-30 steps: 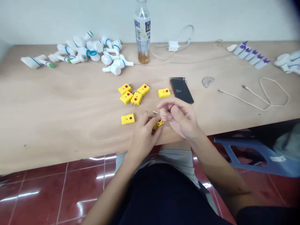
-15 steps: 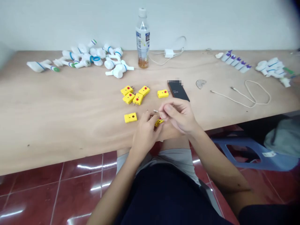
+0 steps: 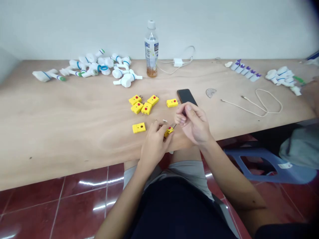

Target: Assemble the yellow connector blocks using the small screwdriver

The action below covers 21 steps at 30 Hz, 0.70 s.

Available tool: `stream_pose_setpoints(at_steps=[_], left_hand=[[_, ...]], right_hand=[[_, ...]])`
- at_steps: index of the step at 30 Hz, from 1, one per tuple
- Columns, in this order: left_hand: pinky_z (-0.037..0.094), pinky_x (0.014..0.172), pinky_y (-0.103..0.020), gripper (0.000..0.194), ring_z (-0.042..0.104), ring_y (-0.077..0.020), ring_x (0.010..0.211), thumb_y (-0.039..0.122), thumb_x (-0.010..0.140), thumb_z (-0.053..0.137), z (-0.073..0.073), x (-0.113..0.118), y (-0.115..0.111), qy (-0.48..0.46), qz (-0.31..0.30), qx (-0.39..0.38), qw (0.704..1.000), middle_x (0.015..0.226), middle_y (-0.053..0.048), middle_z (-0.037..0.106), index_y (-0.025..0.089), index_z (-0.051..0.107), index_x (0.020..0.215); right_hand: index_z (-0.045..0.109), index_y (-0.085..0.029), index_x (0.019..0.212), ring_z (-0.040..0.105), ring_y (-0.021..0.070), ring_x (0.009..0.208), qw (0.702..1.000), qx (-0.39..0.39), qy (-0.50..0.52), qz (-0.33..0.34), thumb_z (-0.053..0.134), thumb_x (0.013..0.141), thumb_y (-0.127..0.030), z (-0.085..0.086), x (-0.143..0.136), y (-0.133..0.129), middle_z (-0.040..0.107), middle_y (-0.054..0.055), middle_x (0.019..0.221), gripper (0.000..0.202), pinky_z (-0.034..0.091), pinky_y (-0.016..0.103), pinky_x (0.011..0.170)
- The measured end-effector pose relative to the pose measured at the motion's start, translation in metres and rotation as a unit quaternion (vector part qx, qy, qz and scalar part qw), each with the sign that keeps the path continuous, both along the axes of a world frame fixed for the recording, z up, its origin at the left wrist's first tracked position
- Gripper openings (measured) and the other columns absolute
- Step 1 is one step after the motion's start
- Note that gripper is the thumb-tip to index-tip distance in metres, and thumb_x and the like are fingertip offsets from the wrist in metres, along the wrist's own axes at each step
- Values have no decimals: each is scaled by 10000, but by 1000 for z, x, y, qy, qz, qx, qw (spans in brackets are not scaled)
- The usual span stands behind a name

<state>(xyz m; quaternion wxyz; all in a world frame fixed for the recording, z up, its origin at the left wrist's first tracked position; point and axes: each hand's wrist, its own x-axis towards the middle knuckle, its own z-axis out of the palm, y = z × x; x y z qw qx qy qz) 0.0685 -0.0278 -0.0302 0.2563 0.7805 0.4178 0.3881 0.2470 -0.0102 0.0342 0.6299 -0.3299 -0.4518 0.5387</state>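
Observation:
My left hand (image 3: 155,141) rests at the table's front edge, its fingers closed round a yellow connector (image 3: 168,131) with a red dot and metal pins. Just right of it, my right hand (image 3: 193,122) is raised with thumb and forefinger pinched; whatever is between them is too small to make out. A small white piece (image 3: 164,120) lies beyond the left fingers. Left of that hand is a yellow connector with a dark dot (image 3: 139,127). Several yellow connectors (image 3: 146,108) lie grouped farther back, and a single one (image 3: 172,103) sits near the phone (image 3: 186,96).
A bottle (image 3: 151,49) stands at the back beside a white charger (image 3: 177,62). White fittings (image 3: 93,66) are heaped back left, more (image 3: 282,77) back right. Purple-tipped pieces (image 3: 245,70), a metal disc (image 3: 210,93) and a pale cable (image 3: 267,111) lie right. Part of another person shows at the right edge.
My right hand has moved slightly right, away from the connector, whose pins now show. The view has tilted up a little, and a blurred part of another person has appeared at the right edge.

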Motion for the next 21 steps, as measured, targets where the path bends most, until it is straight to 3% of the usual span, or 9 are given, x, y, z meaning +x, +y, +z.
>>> stream_pose_setpoints(at_steps=[21], left_hand=[[651,1126,-490,267,759,-306,1273,249,1115,736,6,-1,-2,9,8,-10,1000,1375,-114,733,252,763,1380]], right_hand=[[831,-215,904,437,117,688,999,-6,40,-4,894,1005,-537,-2,1,1,569,-13,794,343,356,306,648]])
